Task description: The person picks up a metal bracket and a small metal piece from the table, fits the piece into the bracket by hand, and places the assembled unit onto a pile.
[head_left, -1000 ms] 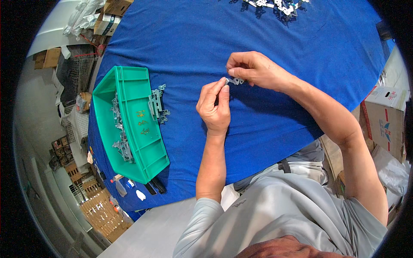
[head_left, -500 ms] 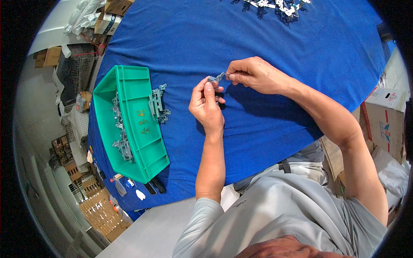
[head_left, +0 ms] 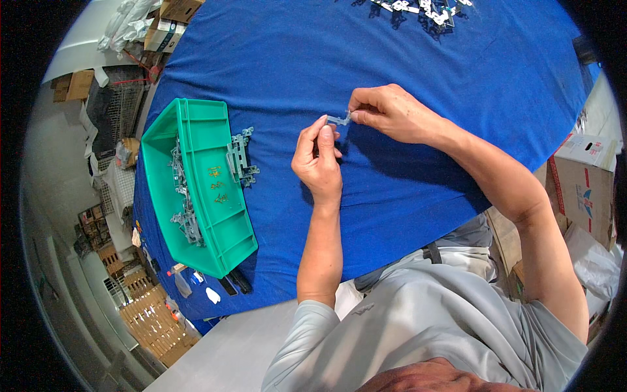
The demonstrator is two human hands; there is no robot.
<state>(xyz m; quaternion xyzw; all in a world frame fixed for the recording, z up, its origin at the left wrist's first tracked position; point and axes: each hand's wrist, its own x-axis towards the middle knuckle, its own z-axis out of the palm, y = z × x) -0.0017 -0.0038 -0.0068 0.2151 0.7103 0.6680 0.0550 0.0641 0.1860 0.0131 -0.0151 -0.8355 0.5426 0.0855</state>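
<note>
Near the frame's upper centre, the left hand [head_left: 318,164] pinches one end of a small metal bracket [head_left: 337,121] and the right hand [head_left: 400,115] seems to grip the other, apparently a two-handed handling step calling next for light, steady pressure.

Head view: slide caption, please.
Left hand and right hand hold a small metal piece over blue cloth near a green bin.

A small, slim, silvery bracket [head_left: 337,121], jagged toward its right end, spans crosswise above the bench [head_left: 287,72], its left end pinched in the left fingers [head_left: 326,137], its right end partly hidden at the right fingers [head_left: 367,119].
</note>
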